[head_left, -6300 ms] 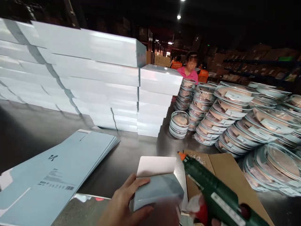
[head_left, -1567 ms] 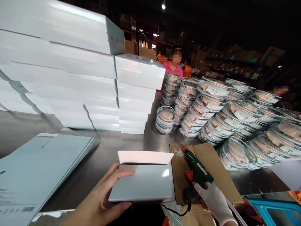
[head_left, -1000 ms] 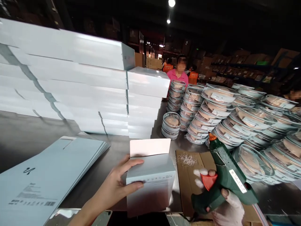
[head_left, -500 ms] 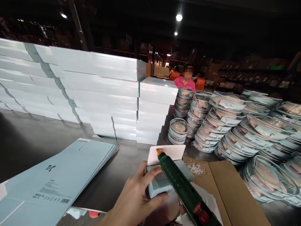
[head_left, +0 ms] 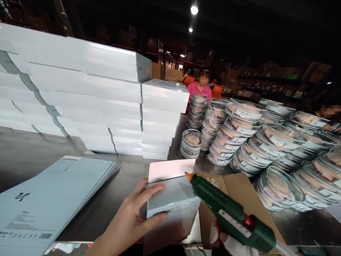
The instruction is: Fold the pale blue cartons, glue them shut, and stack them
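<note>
Item: one pale blue box (head_left: 173, 193), small print along its near face, located at the near edge of the metal table (head_left: 133, 167). Its far flap (head_left: 170, 169) stood raised, white side towards you, with a small spot near the upper left corner.

Item: your left hand (head_left: 133, 209), bare, grasping the box by its left side, fingers over the top and thumb on the near face.

Item: one green glue gun (head_left: 229, 209), orange-tipped, gripped in your right hand (head_left: 234, 245), which wore white covering and was partly hidden beneath the tool. The tip lay at the flap's right end; whether it touched, you could not tell.

Item: one brown cardboard sheet (head_left: 242, 199), under the gun.

Item: flat blue cartons (head_left: 61, 199), piled to your left.

Item: white boxes (head_left: 93, 92), stacked wall-like beyond.

Item: wrapped round containers (head_left: 242, 142), in leaning stacks to your right.

Item: one co-worker in pink (head_left: 195, 89), behind those stacks.
</note>
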A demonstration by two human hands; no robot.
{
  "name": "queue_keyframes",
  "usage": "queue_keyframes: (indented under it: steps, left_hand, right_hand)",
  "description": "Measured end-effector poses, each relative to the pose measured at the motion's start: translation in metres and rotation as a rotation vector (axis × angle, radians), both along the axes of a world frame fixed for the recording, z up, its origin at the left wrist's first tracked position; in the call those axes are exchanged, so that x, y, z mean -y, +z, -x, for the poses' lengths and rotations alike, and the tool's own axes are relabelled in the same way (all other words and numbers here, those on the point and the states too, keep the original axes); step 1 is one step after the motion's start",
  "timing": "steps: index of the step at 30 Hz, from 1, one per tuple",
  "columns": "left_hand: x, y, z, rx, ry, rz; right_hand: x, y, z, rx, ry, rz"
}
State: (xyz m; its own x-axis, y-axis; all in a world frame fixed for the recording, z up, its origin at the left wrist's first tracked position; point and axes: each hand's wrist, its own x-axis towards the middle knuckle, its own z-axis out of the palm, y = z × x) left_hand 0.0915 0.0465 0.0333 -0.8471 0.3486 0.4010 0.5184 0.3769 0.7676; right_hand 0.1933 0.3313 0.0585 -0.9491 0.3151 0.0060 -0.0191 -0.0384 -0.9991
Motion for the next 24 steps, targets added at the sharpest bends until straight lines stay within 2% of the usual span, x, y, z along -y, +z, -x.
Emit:
queue_keyframes:
  steps: [3, 5, 7, 8, 10, 11, 13, 15, 17, 18, 20, 22, 24]
  left_hand:
    - [0.014, -0.015, 0.008, 0.03, -0.015, -0.037]
    - [0.023, -0.023, 0.012, 0.059, -0.029, -0.023]
    - [0.029, -0.025, 0.016, 0.078, -0.096, -0.002]
    - [0.03, -0.023, 0.018, 0.078, -0.152, -0.001]
    - [0.031, -0.015, 0.019, 0.085, -0.255, -0.022]
    - [0.031, -0.009, 0.019, 0.094, -0.285, -0.034]
    - [0.03, 0.002, 0.019, 0.109, -0.317, -0.047]
    - [0.029, 0.009, 0.018, 0.127, -0.315, -0.047]
    - [0.03, 0.012, 0.017, 0.141, -0.321, -0.039]
    - [0.03, 0.011, 0.016, 0.134, -0.33, -0.046]
    - [0.029, 0.004, 0.015, 0.085, -0.35, -0.072]
    - [0.025, -0.007, 0.013, 0.013, -0.357, -0.137]
    - [0.019, -0.017, 0.011, -0.049, -0.34, -0.286]
  right_hand:
    - [-0.013, -0.002, -0.003, 0.053, 0.008, 0.257]
    - [-0.029, -0.015, -0.004, 0.156, -0.077, 0.487]
    - [-0.051, -0.037, -0.007, 0.316, -0.18, 0.599]
    - [-0.064, -0.048, -0.009, 0.401, -0.212, 0.573]
    - [-0.091, -0.064, -0.015, 0.52, -0.231, 0.388]
    - [-0.103, -0.068, -0.017, 0.538, -0.227, 0.265]
    - [-0.116, -0.063, -0.016, 0.519, -0.214, 0.067]
    - [-0.107, -0.045, -0.009, 0.423, -0.217, -0.058]
    - [-0.076, -0.021, 0.004, 0.206, -0.158, -0.175]
    - [-0.056, -0.011, 0.011, 0.054, -0.049, -0.23]
    - [-0.017, 0.004, 0.023, -0.128, 0.224, -0.19]
    - [0.008, 0.007, 0.028, -0.129, 0.403, -0.169]
    - [0.016, 0.002, 0.029, -0.141, 0.444, -0.266]
